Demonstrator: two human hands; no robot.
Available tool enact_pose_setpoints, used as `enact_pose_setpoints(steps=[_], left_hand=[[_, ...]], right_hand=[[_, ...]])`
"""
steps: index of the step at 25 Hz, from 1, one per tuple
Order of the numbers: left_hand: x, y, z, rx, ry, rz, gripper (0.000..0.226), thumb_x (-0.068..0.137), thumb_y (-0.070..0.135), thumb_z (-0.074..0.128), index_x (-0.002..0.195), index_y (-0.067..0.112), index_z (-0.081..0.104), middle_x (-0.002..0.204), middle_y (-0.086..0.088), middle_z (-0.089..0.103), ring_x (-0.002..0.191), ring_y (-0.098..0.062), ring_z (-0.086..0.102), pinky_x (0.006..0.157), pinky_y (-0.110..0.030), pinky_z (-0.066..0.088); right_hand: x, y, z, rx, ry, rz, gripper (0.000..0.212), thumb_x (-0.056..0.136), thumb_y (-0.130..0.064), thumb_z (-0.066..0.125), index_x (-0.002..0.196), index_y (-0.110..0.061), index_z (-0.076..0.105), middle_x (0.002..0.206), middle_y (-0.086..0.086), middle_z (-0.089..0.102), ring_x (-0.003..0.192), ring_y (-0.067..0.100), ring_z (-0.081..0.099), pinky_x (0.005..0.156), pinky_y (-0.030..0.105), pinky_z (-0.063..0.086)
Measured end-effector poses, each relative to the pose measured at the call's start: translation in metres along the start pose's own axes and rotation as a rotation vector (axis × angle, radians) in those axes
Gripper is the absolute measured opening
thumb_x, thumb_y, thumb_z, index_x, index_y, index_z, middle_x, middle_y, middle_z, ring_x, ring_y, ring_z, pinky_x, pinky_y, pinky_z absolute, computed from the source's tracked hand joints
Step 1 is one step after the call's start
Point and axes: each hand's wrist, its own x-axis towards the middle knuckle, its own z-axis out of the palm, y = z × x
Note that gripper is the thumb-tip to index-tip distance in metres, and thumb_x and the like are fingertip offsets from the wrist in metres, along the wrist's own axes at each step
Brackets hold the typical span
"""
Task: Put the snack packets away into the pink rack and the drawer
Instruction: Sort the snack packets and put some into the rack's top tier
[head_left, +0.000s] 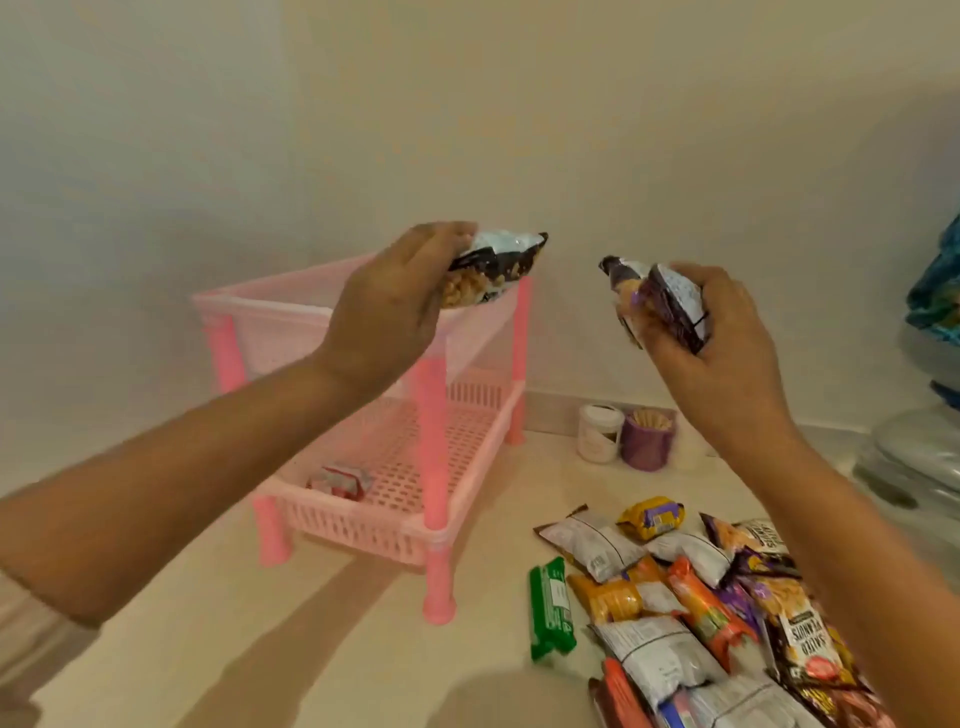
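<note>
Your left hand (395, 306) grips a dark packet (498, 270) over the pink rack's (270, 317) top tier; your right hand (717, 332) clutches a purple one (670, 301). Let go near the rim and it may tumble onto the floor's loose pile (691, 608).

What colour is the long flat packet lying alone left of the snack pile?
Green, with a small white label; the long flat packet shows clearly in the head view.

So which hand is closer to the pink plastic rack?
Left. The left hand holds a snack packet right over the pink plastic rack; the right hand is off to its side.
</note>
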Motion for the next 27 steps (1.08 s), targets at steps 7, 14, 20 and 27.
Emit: enact_pose_setpoints(steps=[7,14,20,27], left_hand=[[0.011,-0.123,-0.016,0.275,-0.209,-0.169,0.036,0.084,0.006,0.038,0.116,0.001,0.053,0.112,-0.024,0.059,0.091,-0.045,0.058,0.073,-0.047,0.047],[-0.001,-0.184,0.006,0.223,-0.639,-0.367,0.022,0.094,0.010,0.043,0.110,0.007,0.057,0.102,-0.023,0.062,0.091,-0.036,0.057,0.068,-0.034,0.035],[0.002,-0.184,0.013,-0.056,-0.824,-0.509,0.053,0.088,0.051,0.038,0.102,0.010,0.068,0.089,-0.013,0.066,0.078,-0.025,0.055,0.071,-0.033,0.037],[-0.005,-0.183,0.009,-0.267,-0.575,-0.664,0.064,0.093,0.055,0.027,0.076,0.011,0.071,0.068,-0.009,0.066,0.066,-0.024,0.061,0.070,-0.031,0.048]], right_hand=[[0.094,-0.054,0.118,0.144,-0.185,-0.144,0.030,0.086,-0.023,0.063,0.108,-0.004,0.055,0.105,0.016,0.060,0.101,0.027,0.056,0.071,0.021,0.036],[0.114,-0.053,0.201,-0.227,-0.701,-0.088,0.033,0.085,-0.028,0.059,0.112,-0.009,0.054,0.111,0.011,0.062,0.085,0.020,0.049,0.060,0.025,0.033],[0.112,-0.045,0.226,-0.455,-0.981,-0.093,0.056,0.087,-0.061,0.043,0.096,-0.011,0.066,0.100,0.009,0.065,0.094,0.025,0.059,0.067,0.029,0.040],[0.105,-0.046,0.220,-0.118,-0.761,0.043,0.064,0.093,-0.058,0.028,0.063,-0.016,0.067,0.055,-0.003,0.062,0.062,0.014,0.062,0.075,0.030,0.045]])
